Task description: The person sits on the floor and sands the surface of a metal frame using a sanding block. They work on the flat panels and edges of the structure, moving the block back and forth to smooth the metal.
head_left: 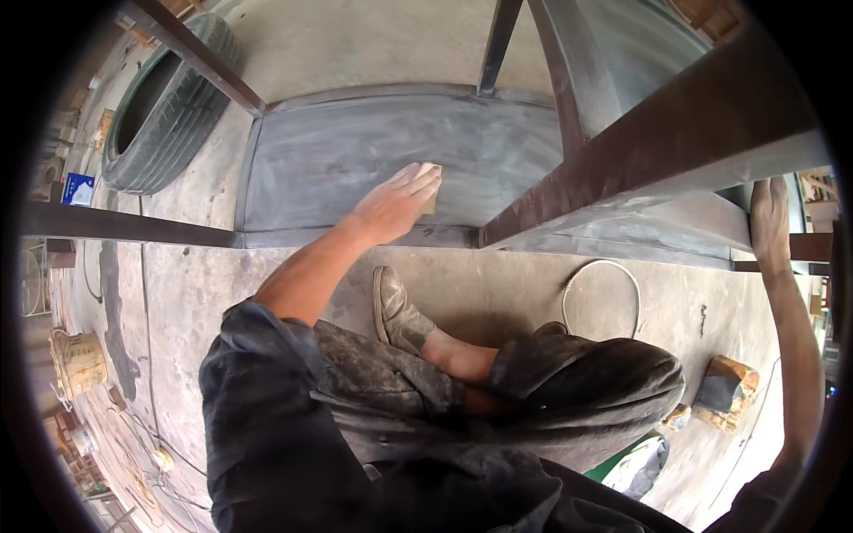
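My left hand (400, 200) presses a tan piece of sandpaper (429, 207) against a grey-stained flat panel (311, 178), its fingers together over it. Pale dust smears the panel, which dark wooden rails surround. Far to the right, my right hand (771, 222) wraps over the end of a dark brown wooden frame (657, 151), with its fingers pointing away from me. The frame's thick beam slants up from the panel's near edge toward the upper right. Part of the right hand's grip is hidden behind the wood.
A black tyre (173, 111) stands beyond the panel's left end. Thin posts rise from the panel's corners. A pale wire loop (602, 298) lies near my knees, and a torn brown package (727, 395) is on the concrete floor at right. Cords (147, 426) trail at lower left.
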